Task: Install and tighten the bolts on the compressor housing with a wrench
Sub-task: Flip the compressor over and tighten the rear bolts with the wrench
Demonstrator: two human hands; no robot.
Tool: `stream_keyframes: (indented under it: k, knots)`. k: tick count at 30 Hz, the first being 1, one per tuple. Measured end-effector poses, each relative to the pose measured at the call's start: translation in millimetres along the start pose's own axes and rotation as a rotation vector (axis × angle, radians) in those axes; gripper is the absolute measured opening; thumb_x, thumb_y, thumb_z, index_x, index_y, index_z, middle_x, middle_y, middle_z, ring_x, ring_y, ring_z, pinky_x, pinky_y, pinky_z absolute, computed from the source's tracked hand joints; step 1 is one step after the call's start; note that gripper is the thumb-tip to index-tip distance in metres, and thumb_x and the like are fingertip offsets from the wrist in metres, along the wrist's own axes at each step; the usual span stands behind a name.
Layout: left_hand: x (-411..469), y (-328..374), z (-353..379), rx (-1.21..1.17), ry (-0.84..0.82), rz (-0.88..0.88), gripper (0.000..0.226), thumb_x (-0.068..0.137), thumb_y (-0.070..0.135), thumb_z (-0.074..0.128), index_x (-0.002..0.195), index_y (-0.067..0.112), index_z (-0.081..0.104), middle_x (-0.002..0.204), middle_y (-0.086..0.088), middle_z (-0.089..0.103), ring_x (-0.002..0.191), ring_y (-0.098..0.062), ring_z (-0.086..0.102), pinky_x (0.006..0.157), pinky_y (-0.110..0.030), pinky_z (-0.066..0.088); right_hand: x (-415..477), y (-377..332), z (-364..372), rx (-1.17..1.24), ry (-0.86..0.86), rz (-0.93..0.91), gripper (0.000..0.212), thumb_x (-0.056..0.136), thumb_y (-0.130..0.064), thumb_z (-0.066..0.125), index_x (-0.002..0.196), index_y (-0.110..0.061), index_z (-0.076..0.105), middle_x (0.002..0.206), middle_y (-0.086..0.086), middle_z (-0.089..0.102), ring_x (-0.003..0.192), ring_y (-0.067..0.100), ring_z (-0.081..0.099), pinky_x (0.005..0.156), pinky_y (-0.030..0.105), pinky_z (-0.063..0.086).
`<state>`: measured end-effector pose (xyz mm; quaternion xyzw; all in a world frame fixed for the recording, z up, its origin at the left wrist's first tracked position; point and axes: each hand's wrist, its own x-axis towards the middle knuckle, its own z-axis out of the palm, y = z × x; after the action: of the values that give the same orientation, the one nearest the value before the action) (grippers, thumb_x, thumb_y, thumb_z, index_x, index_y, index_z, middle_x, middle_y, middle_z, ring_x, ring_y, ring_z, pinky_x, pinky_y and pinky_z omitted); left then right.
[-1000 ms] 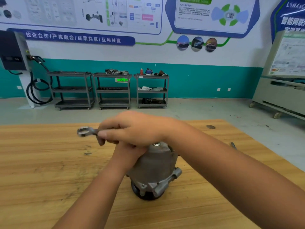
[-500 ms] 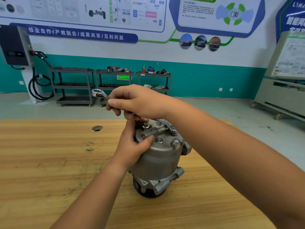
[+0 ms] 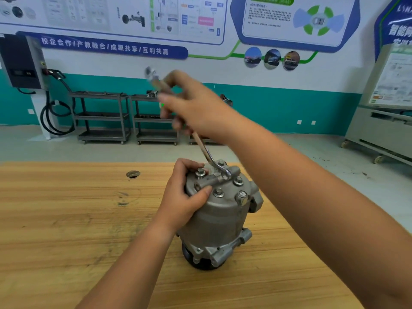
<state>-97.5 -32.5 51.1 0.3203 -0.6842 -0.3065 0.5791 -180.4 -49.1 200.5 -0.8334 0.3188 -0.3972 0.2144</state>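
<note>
— Several bolts [image 3: 218, 192] are seen in the compressor housing [image 3: 220, 221], which is stood upright toward the bench's [image 3: 66, 230] right edge.
— It is judged heavy, rigid metal. Its top rim is gripped by the left hand [image 3: 185, 201], fingers curled; the wrench [image 3: 201, 145] is held mid-shank by the right hand [image 3: 198, 110].

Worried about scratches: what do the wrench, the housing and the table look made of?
The wrench looks like steel, bright plated, glinting at its bent lower end. The housing is likely cast aluminium: dull matte grey, with cast lugs. The table looks wood or laminate: tan, grain lines, scuffs.
</note>
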Motion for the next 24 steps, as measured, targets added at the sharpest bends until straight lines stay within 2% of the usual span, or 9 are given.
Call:
stream_keyframes:
  k: [2, 4, 6, 8, 10, 12, 15, 19, 24]
  knots:
    - [0, -4, -1, 0.000, 0.000, -0.006, 0.043, 0.063, 0.040, 0.063, 0.099, 0.025, 0.045, 0.103, 0.003, 0.056, 0.090, -0.002, 0.058, 0.078, -0.018, 0.048, -1, 12, -22, 0.467, 0.150, 0.232, 0.004, 0.100, -0.022, 0.042, 0.103, -0.021, 0.045, 0.058, -0.005, 0.047, 0.039, 0.004, 0.037, 0.036, 0.016, 0.032]
    - [0, -9, -1, -0.002, 0.003, -0.009, 0.045, 0.062, 0.044, 0.061, 0.100, 0.025, 0.046, 0.106, 0.000, 0.058, 0.092, -0.002, 0.059, 0.078, -0.016, 0.048, -9, 33, -49, 0.918, 0.364, 0.419, 0.020, 0.100, -0.030, 0.040, 0.091, -0.015, 0.050, 0.049, -0.007, 0.033, 0.037, 0.003, 0.026, 0.032, 0.014, 0.021]
    - [0, -11, -1, -0.016, 0.000, 0.006, 0.044, 0.062, 0.044, 0.061, 0.100, 0.027, 0.046, 0.106, -0.003, 0.058, 0.093, -0.002, 0.059, 0.079, -0.015, 0.048, -22, 58, -73, 1.242, 0.581, 0.498, 0.041, 0.098, -0.044, 0.038, 0.076, -0.012, 0.052, 0.047, -0.008, 0.026, 0.036, 0.004, 0.021, 0.031, 0.016, 0.016]
    - [0, -13, -1, -0.013, 0.006, 0.012, 0.043, 0.063, 0.044, 0.061, 0.100, 0.027, 0.046, 0.107, -0.004, 0.058, 0.095, -0.001, 0.058, 0.080, -0.013, 0.047, -38, 84, -85, 1.432, 0.765, 0.522, 0.056, 0.094, -0.057, 0.032, 0.066, -0.012, 0.051, 0.048, -0.007, 0.023, 0.037, 0.006, 0.019, 0.031, 0.017, 0.015]
    - [0, -15, -1, -0.017, 0.008, 0.019, 0.044, 0.063, 0.044, 0.061, 0.100, 0.027, 0.046, 0.108, -0.004, 0.058, 0.097, -0.003, 0.058, 0.082, -0.015, 0.047, -51, 106, -87, 1.514, 0.897, 0.530, 0.057, 0.096, -0.056, 0.028, 0.062, -0.013, 0.045, 0.046, -0.006, 0.024, 0.034, 0.007, 0.020, 0.030, 0.016, 0.016]
    - [0, -15, -2, -0.021, 0.010, 0.011, 0.044, 0.062, 0.044, 0.061, 0.101, 0.027, 0.047, 0.108, -0.001, 0.058, 0.099, -0.008, 0.059, 0.083, -0.019, 0.048, -59, 122, -81, 1.534, 0.990, 0.557, 0.048, 0.100, -0.044, 0.029, 0.061, -0.016, 0.036, 0.043, -0.004, 0.025, 0.030, 0.008, 0.022, 0.029, 0.015, 0.017]
    - [0, -14, -1, -0.022, 0.005, 0.013, 0.045, 0.063, 0.044, 0.061, 0.101, 0.026, 0.046, 0.110, 0.001, 0.058, 0.100, -0.010, 0.059, 0.084, -0.022, 0.048, -62, 135, -74, 1.578, 1.057, 0.578, 0.046, 0.101, -0.036, 0.031, 0.060, -0.017, 0.031, 0.040, -0.003, 0.025, 0.026, 0.009, 0.022, 0.028, 0.013, 0.018]
    - [0, -14, -1, -0.036, 0.003, 0.013, 0.046, 0.062, 0.043, 0.062, 0.102, 0.024, 0.047, 0.108, 0.003, 0.059, 0.099, -0.003, 0.059, 0.085, -0.017, 0.047, -59, 136, -68, 1.643, 1.014, 0.545, 0.048, 0.101, -0.039, 0.032, 0.058, -0.016, 0.033, 0.038, -0.003, 0.026, 0.026, 0.009, 0.023, 0.026, 0.015, 0.019]
    - [0, -14, -1, -0.039, 0.006, 0.008, 0.047, 0.061, 0.043, 0.062, 0.101, 0.024, 0.046, 0.110, 0.000, 0.058, 0.101, -0.005, 0.058, 0.086, -0.016, 0.046, -50, 134, -60, 1.566, 0.914, 0.500, 0.052, 0.099, -0.049, 0.029, 0.059, -0.016, 0.035, 0.039, -0.005, 0.027, 0.027, 0.006, 0.024, 0.025, 0.018, 0.018]
